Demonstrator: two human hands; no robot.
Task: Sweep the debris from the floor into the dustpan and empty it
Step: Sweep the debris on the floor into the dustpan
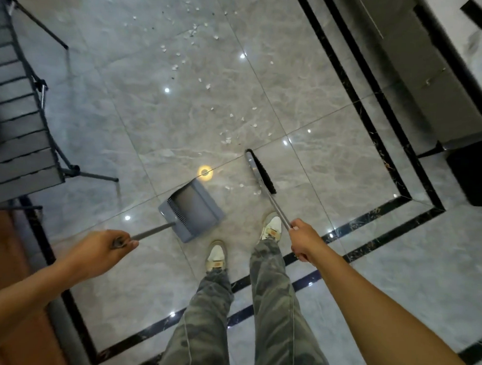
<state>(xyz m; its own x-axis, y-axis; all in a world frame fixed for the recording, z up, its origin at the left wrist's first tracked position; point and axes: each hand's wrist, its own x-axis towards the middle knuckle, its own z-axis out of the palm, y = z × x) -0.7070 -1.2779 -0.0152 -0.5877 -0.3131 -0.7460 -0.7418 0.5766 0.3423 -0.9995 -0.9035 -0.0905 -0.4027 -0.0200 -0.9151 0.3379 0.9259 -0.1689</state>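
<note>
Your left hand (106,246) gripped the dustpan (191,210) handle; your right hand (303,237) gripped the broom (260,172) shaft. The debris (227,139) looked light and scatter-prone; sweep gently.

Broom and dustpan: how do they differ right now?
The broom has a long, narrow head with black bristles; the dustpan is a broad grey-blue scoop. The right hand grips the broom, the left hand the dustpan. Both have long grey metal handles.
</note>
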